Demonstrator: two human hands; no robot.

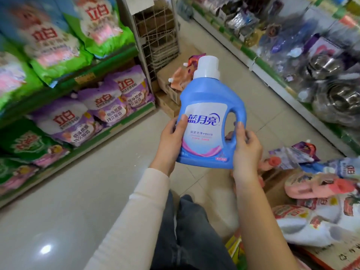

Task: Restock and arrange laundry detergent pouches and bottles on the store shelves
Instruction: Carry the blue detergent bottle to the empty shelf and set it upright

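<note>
Plainly, the blue detergent bottle (206, 106) is off the floor and off every shelf, held in mid-air over the aisle between both hands. The left hand (171, 141) clasps its lower left edge with the thumb lying on the label. The right hand (246, 151) closes round the lower right corner, thumb pressed against the foot of the handle (241, 114). So the grip is clamped on the bottle from both sides, low on the body.

The bottle's long axis runs up and away from the person. The white cap (207, 68) is at the far end and leans a little to the right, the label faces the camera, and the handle is on the right-hand side.

What the coming move turns on is that the detergent shelving (116, 61) lies to the left of the grip. Its purple pouches (109, 106) are on the middle tier and the green pouches (101, 26) are above, so the left hand is the nearer one. Getting the bottle there would likely mean swinging it leftward, cap up, with the right hand steadying the handle side.

That side of the view is blurred. I can make out only pouches there, so I cannot tell which tier holds bottles. A cardboard box (276, 182) with more pouches sits on the floor just right of the person.
</note>
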